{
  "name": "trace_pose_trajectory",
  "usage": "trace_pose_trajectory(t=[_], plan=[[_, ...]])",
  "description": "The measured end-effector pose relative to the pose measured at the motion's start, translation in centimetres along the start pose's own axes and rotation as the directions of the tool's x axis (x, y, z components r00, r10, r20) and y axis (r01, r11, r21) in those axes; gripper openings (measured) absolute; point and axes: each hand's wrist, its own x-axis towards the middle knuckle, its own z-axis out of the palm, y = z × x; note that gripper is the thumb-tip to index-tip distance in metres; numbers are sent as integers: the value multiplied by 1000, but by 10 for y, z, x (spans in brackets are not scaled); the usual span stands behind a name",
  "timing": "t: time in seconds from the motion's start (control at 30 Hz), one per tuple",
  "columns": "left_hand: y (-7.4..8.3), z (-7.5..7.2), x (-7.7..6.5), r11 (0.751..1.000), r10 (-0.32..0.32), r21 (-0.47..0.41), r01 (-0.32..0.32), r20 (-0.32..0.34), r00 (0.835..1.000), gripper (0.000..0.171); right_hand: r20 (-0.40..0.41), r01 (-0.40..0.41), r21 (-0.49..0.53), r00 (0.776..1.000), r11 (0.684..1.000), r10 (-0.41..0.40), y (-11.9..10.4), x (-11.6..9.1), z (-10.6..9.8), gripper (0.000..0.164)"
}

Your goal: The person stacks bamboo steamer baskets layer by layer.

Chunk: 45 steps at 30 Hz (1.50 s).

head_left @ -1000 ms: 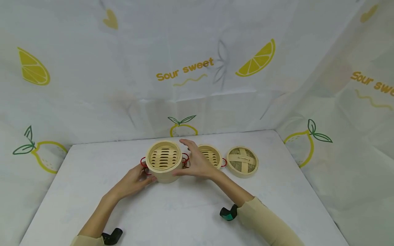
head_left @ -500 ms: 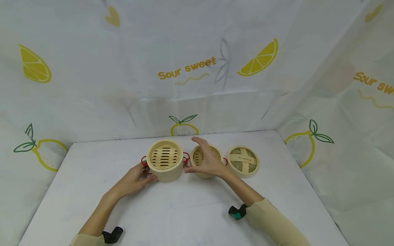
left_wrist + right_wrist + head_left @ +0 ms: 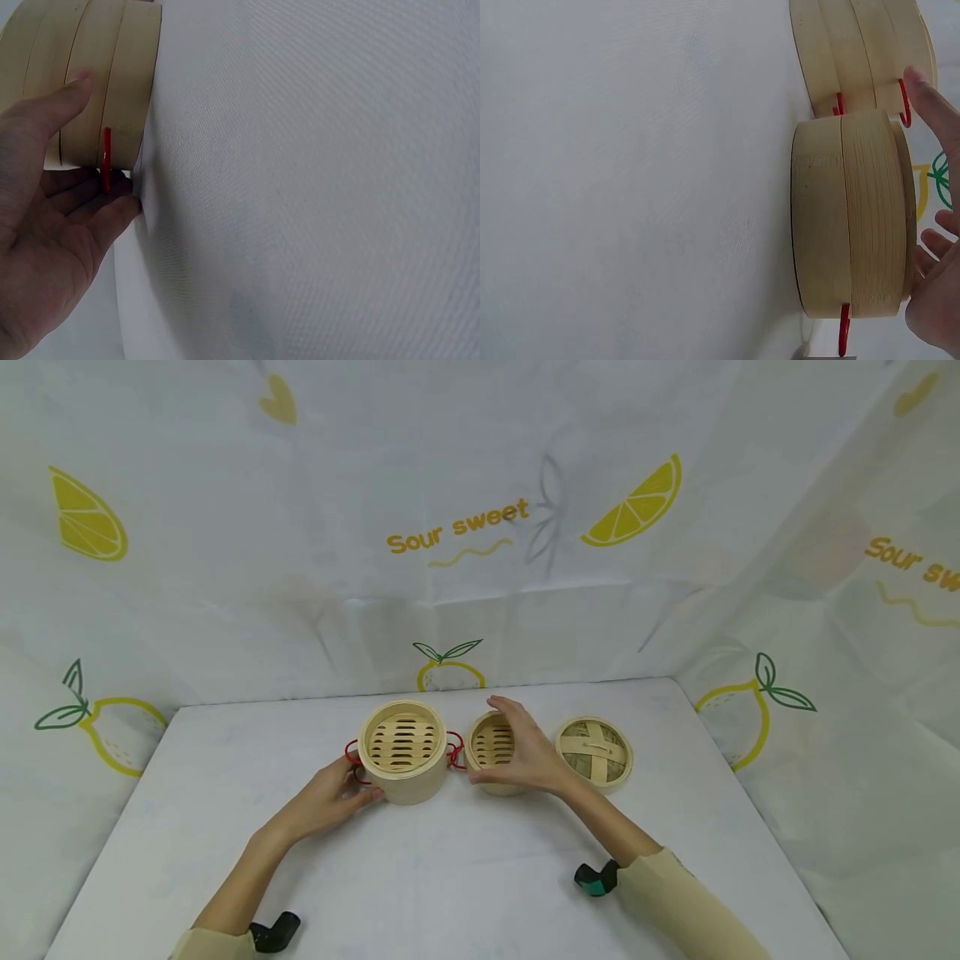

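A stack of round bamboo steamer baskets [image 3: 405, 787] with red side handles stands left of centre on the white table. My left hand [image 3: 327, 799] holds it at its left side, the thumb [image 3: 69, 103] against the wall and the fingers by a red handle [image 3: 106, 161]. A smaller bamboo steamer basket [image 3: 491, 742], slatted inside, sits just right of the stack. Over its right part is my right hand [image 3: 531, 758], thumb and fingers spread apart and partly hiding it. In the right wrist view the fingers are beside the basket's upper rim [image 3: 904, 210], gripping nothing.
Right of the smaller basket lies a round woven bamboo lid [image 3: 596, 752] with a crossed band. Behind the table [image 3: 420, 893] hangs a white cloth [image 3: 315, 543] printed with lemons. Black devices [image 3: 597, 878] are worn near both wrists.
My right hand has drawn away from the stack and moved right over the smaller basket, baring its left side. My left hand stays at the stack.
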Motion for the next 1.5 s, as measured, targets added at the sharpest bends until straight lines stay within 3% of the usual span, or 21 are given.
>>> trace_pose_trajectory(t=[0.23,1.0,1.5], plan=[[-1,0,0,1000,-1,-1,1,3,1000,63,-10,-32,-47,999,998,31,10,-7,-5,128],[2,-2,-1,1000,9,14,-9,-3,1000,63,86,-106,-113,990,988,116,24,-15,-8,140],[0,-1,-1,1000,-1,-7,1,2,1000,62,82,-148,-43,985,988,151,29,-17,-5,136]])
